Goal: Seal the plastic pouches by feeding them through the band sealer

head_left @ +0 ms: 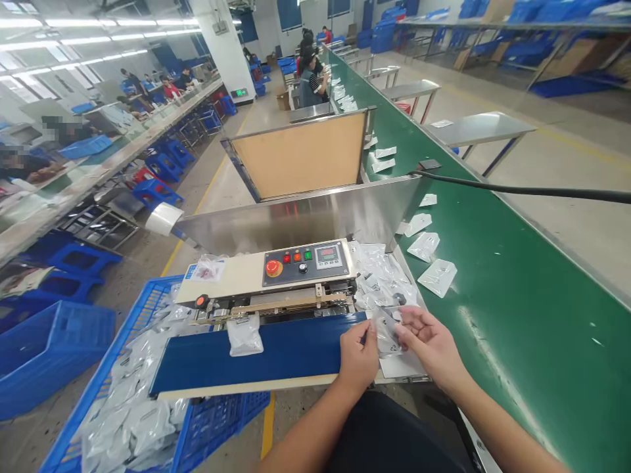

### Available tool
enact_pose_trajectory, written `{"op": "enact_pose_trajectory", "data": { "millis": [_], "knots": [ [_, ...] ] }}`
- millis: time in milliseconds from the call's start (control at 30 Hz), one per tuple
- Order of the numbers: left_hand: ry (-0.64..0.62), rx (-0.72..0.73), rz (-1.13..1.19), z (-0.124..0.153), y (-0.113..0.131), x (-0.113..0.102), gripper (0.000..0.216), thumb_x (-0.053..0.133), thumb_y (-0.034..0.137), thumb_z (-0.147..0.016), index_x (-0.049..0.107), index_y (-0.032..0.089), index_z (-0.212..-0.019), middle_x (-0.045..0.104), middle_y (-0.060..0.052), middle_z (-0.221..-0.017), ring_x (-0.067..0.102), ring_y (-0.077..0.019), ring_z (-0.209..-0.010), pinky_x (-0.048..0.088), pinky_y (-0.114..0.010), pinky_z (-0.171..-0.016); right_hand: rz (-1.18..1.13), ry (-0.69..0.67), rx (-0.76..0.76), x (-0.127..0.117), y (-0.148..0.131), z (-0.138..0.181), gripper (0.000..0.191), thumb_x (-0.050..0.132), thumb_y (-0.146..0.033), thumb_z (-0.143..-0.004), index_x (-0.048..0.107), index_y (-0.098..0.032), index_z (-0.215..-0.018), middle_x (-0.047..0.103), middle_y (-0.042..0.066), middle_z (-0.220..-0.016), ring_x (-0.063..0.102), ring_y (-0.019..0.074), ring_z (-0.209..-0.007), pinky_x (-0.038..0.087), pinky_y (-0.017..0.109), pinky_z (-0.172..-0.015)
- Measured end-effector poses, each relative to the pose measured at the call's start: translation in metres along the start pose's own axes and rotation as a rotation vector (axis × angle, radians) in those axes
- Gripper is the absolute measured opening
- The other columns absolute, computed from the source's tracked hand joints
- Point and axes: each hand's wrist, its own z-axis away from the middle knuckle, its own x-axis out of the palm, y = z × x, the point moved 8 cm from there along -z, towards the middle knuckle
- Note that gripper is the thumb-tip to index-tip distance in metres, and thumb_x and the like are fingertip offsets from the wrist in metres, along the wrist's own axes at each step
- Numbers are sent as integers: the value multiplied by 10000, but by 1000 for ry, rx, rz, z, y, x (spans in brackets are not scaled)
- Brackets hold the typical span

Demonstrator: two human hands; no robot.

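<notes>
A small clear plastic bag (387, 334) with dark print is held up between both hands at the right end of a bag sealing machine (236, 276). My left hand (359, 355) pinches the bag's left edge, fingers closed. On its right edge, the thumb and fingers of my right hand (430, 338) grip it. What lies inside is hard to make out. Another filled bag (245, 336) hangs from the sealer's band over the blue belt (300, 351). Just behind my hands is a pile of similar bags (382, 272).
A blue basket (106, 371) full of bags stands at the machine's left end. On the right runs a green conveyor (522, 289) carrying several bags. A steel panel (305, 213) rises behind the sealer. A black cable (532, 190) crosses the conveyor. People sit farther off.
</notes>
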Motion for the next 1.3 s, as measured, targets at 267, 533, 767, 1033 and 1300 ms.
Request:
{"op": "enact_pose_trajectory", "data": {
  "millis": [267, 533, 767, 1033, 1300],
  "knots": [
    [-31, -127, 166, 7, -27, 12, 546, 624, 633, -1014, 835, 154, -1170, 817, -127, -1032, 727, -268, -907, 581, -344, -835, 49, 61, 224, -18, 34, 13, 680, 866, -762, -721, 796, -162, -1032, 624, 8, -599, 517, 168, -551, 430, 309, -539],
    [73, -151, 20, -2, -46, 1, 580, 543, 681, -1025, 728, 180, -798, 713, -61, -722, 652, -210, -694, 541, -305, -710, 110, 57, 255, -16, 54, 1, 615, 828, -795, -723, 691, -195, -739, 533, -25, -529, 407, 117, -496, 300, 260, -486],
    [154, -438, 196, -14, -88, -39, 485, 722, 631, -903, 782, 149, -900, 800, -138, -797, 797, -279, -770, 662, -397, -733, 119, 198, 208, -77, 31, -41, 683, 867, -843, -611, 650, -200, -692, 515, -23, -530, 405, 118, -511, 301, 261, -492],
    [27, -55, 79, -7, -45, 12, 426, 685, 532, -987, 827, 171, -1163, 829, -143, -1148, 766, -276, -1023, 609, -365, -918, 351, -199, 6, -35, -1, -28, 573, 746, -781, -854, 774, -210, -809, 626, 15, -648, 521, 165, -617, 444, 293, -599],
    [70, -143, -12, -20, -51, 8, 541, 616, 575, -991, 636, 185, -616, 492, 16, -569, 437, -142, -592, 357, -255, -590, 333, -36, 201, -32, 49, -23, 612, 729, -808, -806, 766, -198, -774, 604, 8, -562, 463, 144, -521, 378, 290, -532]
  ]
}}
